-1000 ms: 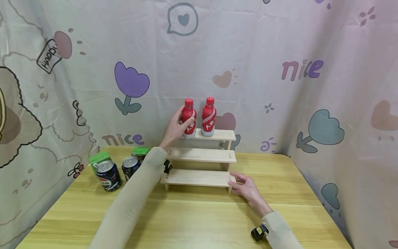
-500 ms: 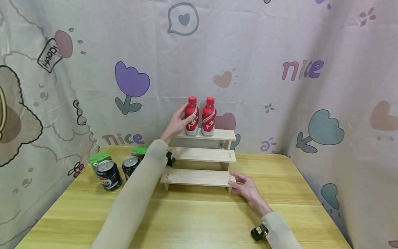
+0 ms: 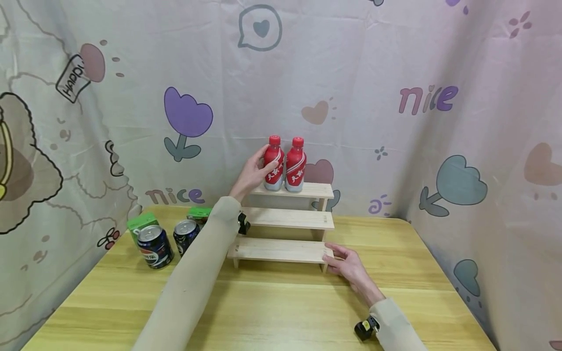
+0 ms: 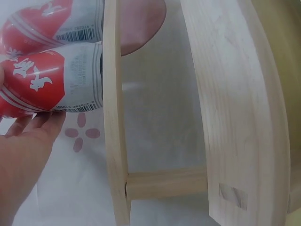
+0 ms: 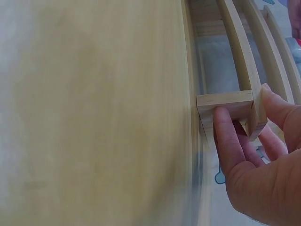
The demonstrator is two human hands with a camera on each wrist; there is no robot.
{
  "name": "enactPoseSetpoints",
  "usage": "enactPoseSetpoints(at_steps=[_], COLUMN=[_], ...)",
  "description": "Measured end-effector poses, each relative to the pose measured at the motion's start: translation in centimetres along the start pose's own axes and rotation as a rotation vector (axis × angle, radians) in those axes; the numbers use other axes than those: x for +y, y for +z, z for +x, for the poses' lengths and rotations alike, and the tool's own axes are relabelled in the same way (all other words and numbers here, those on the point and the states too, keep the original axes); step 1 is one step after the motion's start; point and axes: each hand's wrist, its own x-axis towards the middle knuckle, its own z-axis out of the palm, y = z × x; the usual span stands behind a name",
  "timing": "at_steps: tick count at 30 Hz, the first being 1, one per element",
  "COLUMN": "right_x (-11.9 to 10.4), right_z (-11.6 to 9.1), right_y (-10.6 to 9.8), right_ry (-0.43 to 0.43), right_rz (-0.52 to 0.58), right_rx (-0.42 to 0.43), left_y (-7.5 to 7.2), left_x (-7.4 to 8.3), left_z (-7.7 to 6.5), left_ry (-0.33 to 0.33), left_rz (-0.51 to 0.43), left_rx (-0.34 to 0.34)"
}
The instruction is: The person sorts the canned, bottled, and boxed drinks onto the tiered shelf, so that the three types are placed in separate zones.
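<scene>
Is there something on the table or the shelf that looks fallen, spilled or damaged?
No, nothing stands out. The two bottles stand upright on the top tier, the cans stand upright on the table, and no spill shows. The left sleeve partly hides one can, so I cannot check all of it.

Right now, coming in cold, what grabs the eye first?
Two red bottles standing side by side on the top tier of the wooden stand, the left hand gripping the left one. Then the right hand, holding the bottom tier's right end, and two dark cans on the table to the stand's left.
</scene>
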Motion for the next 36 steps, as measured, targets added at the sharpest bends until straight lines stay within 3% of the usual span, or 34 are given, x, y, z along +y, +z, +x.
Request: enactPoseSetpoints(at_steps=[18,36], right_x=[0.18,0.06], right_z=[0.18,-0.06], right_y=[-0.06,-0.02], right_ry=[-0.001,-0.005], right_rz=[0.001,-0.008], right_rx=[-0.003,-0.014], left_y=[0.21,0.51], left_x=[0.27,-0.34], left_z=[-0.09,-0.01], left_ry=[-0.003,-0.001], left_rz=[-0.035,-0.039], left_rx=[-0.016,0.021])
